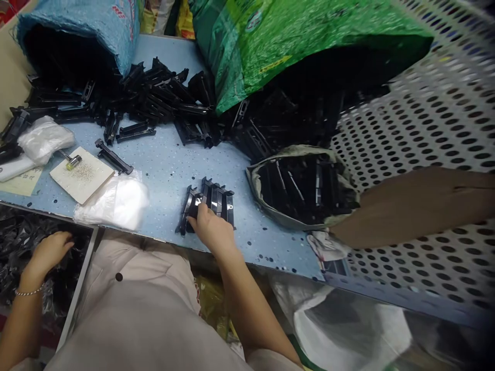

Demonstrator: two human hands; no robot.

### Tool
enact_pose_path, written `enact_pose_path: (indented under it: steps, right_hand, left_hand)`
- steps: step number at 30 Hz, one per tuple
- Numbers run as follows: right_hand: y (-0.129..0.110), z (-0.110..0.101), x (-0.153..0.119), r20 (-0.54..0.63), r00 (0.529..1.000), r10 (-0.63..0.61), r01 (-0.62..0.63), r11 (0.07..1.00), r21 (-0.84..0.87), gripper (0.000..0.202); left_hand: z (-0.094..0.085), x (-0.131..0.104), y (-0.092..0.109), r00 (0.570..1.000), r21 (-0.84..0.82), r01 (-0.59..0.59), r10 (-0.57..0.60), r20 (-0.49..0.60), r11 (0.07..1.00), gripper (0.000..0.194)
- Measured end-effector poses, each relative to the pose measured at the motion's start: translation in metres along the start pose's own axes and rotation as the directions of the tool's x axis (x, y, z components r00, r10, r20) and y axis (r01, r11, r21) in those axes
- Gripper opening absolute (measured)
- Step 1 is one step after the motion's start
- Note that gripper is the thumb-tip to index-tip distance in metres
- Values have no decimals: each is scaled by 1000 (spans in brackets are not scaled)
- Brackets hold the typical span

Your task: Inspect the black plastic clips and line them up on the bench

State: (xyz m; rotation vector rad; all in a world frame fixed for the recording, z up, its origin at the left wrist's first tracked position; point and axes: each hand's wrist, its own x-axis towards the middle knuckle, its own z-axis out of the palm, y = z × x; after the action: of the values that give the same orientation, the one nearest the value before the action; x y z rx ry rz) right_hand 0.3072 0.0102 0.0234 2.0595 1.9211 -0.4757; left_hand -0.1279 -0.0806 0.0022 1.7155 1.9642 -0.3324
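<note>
At the front edge of the blue speckled table point(166, 165), a small row of black plastic clip-like parts point(218, 198) lies side by side. My right hand point(212, 229) is on this row, its fingers closed on a black plastic part at the left side. My left hand point(50, 251) is low at the left, over an open drawer point(83, 288) of black plastic pieces. Its fingers are loosely bent and slightly apart, with nothing visible in them. One single black part point(114, 157) lies farther back on the table.
Black parts spill from a blue sack point(81, 20) and a green sack point(309, 31) at the back. A cloth-rimmed container point(255, 198) of parts stands right. Clear plastic bags point(119, 201) and a beige square pad point(83, 180) lie left. A perforated metal panel point(444, 134) borders the right.
</note>
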Motion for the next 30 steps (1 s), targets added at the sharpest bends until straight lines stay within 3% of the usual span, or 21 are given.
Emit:
enact_pose_path:
  steps: [2, 4, 6, 8, 10, 12, 14, 16, 18, 19, 21, 23, 24, 28, 30]
  right_hand:
    - [-7, 5, -5, -9, 1000, -24, 24, 999, -38, 35]
    - [-11, 9, -8, -16, 1000, -22, 22, 999, -38, 38]
    - [-9, 12, -7, -25, 999, -27, 28, 999, 39, 44]
    - [0, 15, -5, -29, 999, -28, 33, 979, 199, 47]
    - [14, 17, -3, -24, 999, -32, 38, 936, 350, 45]
    - [24, 20, -1, -10, 998, -54, 53, 897, 440, 40]
    - [23, 23, 2, 11, 993, -117, 80, 747, 660, 36]
    - [6, 28, 6, 11, 974, -226, 74, 363, 929, 36]
    - [-22, 34, 12, 0, 936, -351, -27, -72, 997, 36]
    - [-36, 37, 15, 7, 915, -403, -96, -201, 975, 35]
    - [-59, 44, 21, 47, 885, -463, -228, -343, 911, 32]
    - [-67, 53, 22, 98, 857, -506, -335, -401, 853, 31]
    - [-66, 57, 20, 121, 834, -539, -382, -403, 832, 32]
    - [-48, 77, 10, 239, 670, -702, -550, -253, 796, 33]
    - [-46, 84, 7, 293, 628, -720, -587, -192, 786, 29]
  left_hand:
    - [-3, 14, 54, 962, -222, -239, 199, -190, 945, 22]
    - [-4, 31, 114, 868, -365, -458, 320, -379, 811, 21]
    - [0, 50, 164, 789, -308, -531, 327, -520, 790, 18]
    - [4, 69, 189, 769, -216, -513, 333, -545, 831, 11]
    - [7, 84, 191, 787, -223, -503, 335, -518, 835, 11]
    - [7, 92, 179, 804, -360, -526, 313, -505, 771, 19]
    - [6, 95, 165, 832, -549, -521, 244, -498, 654, 15]
    - [5, 94, 159, 879, -714, -461, 163, -448, 527, 13]
    - [4, 89, 160, 902, -789, -423, 123, -415, 446, 15]
    - [3, 86, 162, 891, -777, -446, 134, -435, 445, 12]
    - [2, 81, 164, 820, -641, -554, 214, -532, 531, 8]
    - [-1, 79, 162, 730, -423, -638, 330, -599, 644, 26]
    - [-3, 80, 159, 706, -339, -649, 373, -602, 681, 34]
    - [-14, 80, 149, 712, -331, -632, 356, -605, 701, 48]
    - [-17, 70, 151, 686, -344, -681, 400, -608, 646, 52]
